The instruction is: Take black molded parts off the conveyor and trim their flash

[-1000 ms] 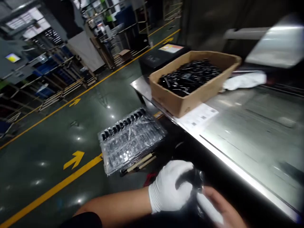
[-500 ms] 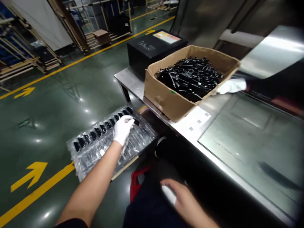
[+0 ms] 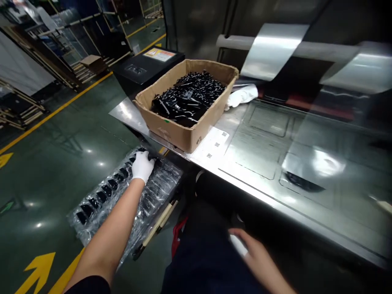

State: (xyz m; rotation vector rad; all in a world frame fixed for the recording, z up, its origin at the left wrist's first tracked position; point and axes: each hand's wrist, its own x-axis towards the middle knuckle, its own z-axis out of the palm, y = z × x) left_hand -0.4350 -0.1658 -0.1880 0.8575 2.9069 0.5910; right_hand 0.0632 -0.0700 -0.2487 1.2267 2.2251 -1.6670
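My left hand, in a white glove, rests at the far end of a transparent plastic blister tray, its fingers closing on a black part. Several black parts sit in a row of pockets along the tray's edge. The tray lies wrapped in glossy film, tilted, low and left of the steel table. My right hand is bare and hangs low over dark trousers. Its fingers curl around a small white item.
A cardboard box full of black parts stands on the steel table, with a label sheet by it. A co-worker's gloved hand touches the box's far side. A black case stands behind. Wooden sticks lie under the tray.
My left hand has gone from near my body out to the tray's far end, and the view has swung left. My right hand stays low. The co-worker's hand remains by the box.
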